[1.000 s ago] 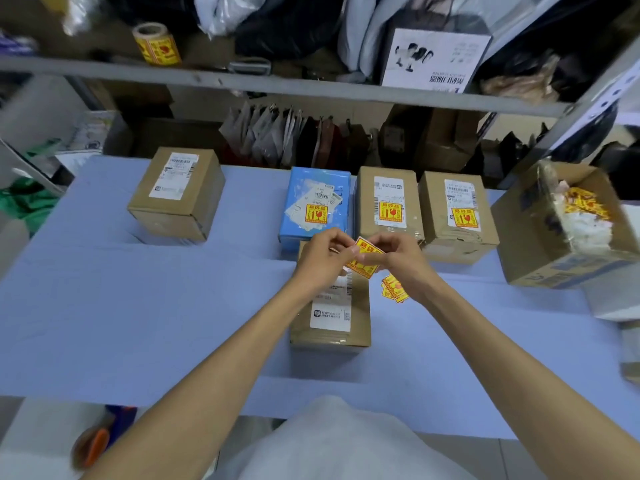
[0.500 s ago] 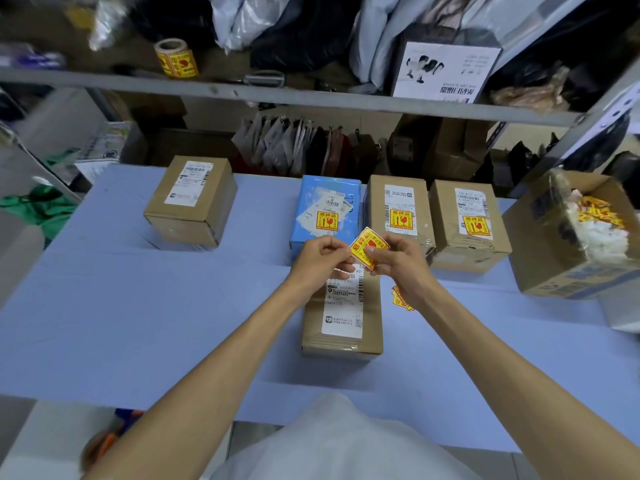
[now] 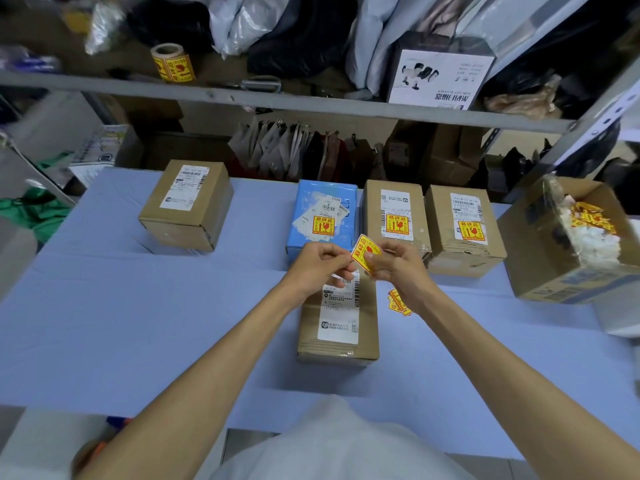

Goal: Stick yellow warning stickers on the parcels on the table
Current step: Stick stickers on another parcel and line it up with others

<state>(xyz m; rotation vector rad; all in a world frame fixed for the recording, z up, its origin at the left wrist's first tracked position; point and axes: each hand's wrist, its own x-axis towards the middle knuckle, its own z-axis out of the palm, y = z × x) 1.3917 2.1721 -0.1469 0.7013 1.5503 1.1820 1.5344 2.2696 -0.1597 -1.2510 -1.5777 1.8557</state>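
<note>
Yellow warning sticker (image 3: 365, 253) at frame centre, pinched by both left hand (image 3: 317, 268) and right hand (image 3: 398, 270), just above a brown parcel (image 3: 337, 336) on the blue table (image 3: 138, 323). Loose stickers (image 3: 398, 303) lie right of the parcel. Stickered parcels (image 3: 394, 216) sit behind, one bare box (image 3: 187, 206) upper left.

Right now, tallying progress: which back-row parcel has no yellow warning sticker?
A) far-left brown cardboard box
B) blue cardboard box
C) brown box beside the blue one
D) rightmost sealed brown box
A: the far-left brown cardboard box bears only a white shipping label, no yellow.
</note>
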